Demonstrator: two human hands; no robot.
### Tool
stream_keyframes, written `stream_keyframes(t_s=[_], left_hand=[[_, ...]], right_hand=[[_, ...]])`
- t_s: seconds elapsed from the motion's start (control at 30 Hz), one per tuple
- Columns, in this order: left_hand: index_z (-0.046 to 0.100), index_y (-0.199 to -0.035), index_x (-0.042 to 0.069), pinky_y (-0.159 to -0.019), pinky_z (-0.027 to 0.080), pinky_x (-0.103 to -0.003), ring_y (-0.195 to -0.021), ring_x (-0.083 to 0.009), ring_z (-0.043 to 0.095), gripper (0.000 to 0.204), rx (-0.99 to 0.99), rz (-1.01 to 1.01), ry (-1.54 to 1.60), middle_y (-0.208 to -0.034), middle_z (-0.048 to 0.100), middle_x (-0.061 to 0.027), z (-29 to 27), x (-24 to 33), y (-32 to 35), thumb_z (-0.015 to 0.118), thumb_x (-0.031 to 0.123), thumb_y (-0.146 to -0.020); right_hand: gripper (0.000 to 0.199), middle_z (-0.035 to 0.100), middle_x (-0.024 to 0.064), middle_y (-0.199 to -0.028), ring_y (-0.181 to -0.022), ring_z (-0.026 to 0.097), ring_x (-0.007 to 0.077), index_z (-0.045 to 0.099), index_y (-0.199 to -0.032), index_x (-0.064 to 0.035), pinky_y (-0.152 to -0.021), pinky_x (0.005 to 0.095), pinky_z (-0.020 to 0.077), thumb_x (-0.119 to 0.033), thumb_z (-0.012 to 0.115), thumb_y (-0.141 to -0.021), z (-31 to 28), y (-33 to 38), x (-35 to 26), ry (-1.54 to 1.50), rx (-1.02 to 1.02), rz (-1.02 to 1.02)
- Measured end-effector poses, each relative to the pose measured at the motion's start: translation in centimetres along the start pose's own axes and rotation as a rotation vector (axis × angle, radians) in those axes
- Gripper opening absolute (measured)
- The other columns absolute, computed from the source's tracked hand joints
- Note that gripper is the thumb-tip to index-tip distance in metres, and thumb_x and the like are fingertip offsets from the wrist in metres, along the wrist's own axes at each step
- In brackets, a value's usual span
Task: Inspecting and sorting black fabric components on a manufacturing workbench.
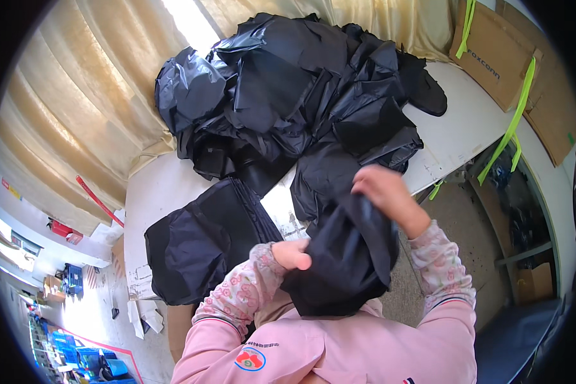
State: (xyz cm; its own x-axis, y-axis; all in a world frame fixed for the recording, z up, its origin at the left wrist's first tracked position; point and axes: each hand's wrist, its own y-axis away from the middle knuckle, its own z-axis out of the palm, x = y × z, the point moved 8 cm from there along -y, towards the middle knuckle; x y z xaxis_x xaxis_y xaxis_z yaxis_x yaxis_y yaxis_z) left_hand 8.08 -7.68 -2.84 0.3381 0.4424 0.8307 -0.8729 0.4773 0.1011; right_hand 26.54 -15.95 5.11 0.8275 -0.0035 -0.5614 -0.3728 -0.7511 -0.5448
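A piece of black fabric [339,262], soft and folded, hangs in front of my body between both hands. My left hand [293,255] grips its left side, with the thumb outside and the other fingers hidden by the cloth. At the upper right edge of the cloth, my right hand [384,192] has its fingers bent over the material, slightly blurred. To the left lies a flat stack of black fabric pieces [198,240] on the white table [144,192]. A large heap of loose black pieces [288,83], some shiny, covers the table's far side.
Beige curtains [83,96] hang behind the table. Brown cardboard [493,70] with yellow-green straps [515,118] leans at the right, above a shelf [525,253] with dark contents. A dark seat-like surface [515,339] is at lower right. Blue crates [89,358] stand far left.
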Motion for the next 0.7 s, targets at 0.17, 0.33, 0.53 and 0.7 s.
stream_keyframes(t_s=[0.17, 0.33, 0.53, 0.7], left_hand=[[0.058, -0.118, -0.006, -0.093, 0.051, -0.040, -0.102, -0.0296, 0.065, 0.057, 0.342, 0.409, 0.111, -0.113, 0.066, -0.0177, -3.7, 5.8, 2.6, 0.074, 0.033, -0.080], [0.058, -0.118, -0.002, -0.089, 0.052, -0.037, -0.101, -0.0248, 0.065, 0.051, 0.488, 0.519, 0.163, -0.114, 0.065, -0.0139, -2.8, 8.0, 2.5, 0.060, 0.042, -0.093], [0.057, -0.118, 0.003, -0.086, 0.051, -0.029, -0.097, -0.0132, 0.062, 0.038, 0.565, 0.480, 0.117, -0.113, 0.063, -0.0049, -2.6, 8.6, 2.4, 0.061, 0.032, -0.095], [0.064, -0.102, 0.001, -0.087, 0.046, -0.024, -0.092, -0.0101, 0.061, 0.011, 0.644, 0.707, -0.064, -0.099, 0.066, -0.0026, -4.0, 10.8, 7.5, 0.057, 0.005, -0.094]], right_hand=[[0.021, 0.066, 0.0122, -0.086, -0.079, 0.065, 0.0289, 0.066, -0.093, -0.0073, -0.073, 0.0422, 0.0516, -0.020, 0.073, -0.078, 0.9, 0.2, 1.4, 0.102, -0.242, 0.176], [0.040, 0.062, 0.0122, -0.099, -0.092, 0.061, 0.0304, 0.059, -0.109, -0.0025, -0.086, 0.0396, 0.0504, -0.018, 0.075, -0.076, -3.6, -2.0, -15.5, 0.071, 0.155, -0.243], [0.032, 0.056, 0.0117, -0.089, -0.081, 0.060, 0.0321, 0.060, -0.108, -0.0067, -0.067, 0.0405, 0.0492, -0.009, 0.072, -0.078, -0.6, -1.3, -11.4, -0.008, 0.136, -0.150], [0.021, 0.056, 0.0121, -0.086, -0.074, 0.060, 0.0343, 0.063, -0.102, -0.0063, -0.062, 0.0399, 0.0481, -0.013, 0.069, -0.083, -2.0, -1.3, -9.7, 0.048, 0.073, -0.082]])
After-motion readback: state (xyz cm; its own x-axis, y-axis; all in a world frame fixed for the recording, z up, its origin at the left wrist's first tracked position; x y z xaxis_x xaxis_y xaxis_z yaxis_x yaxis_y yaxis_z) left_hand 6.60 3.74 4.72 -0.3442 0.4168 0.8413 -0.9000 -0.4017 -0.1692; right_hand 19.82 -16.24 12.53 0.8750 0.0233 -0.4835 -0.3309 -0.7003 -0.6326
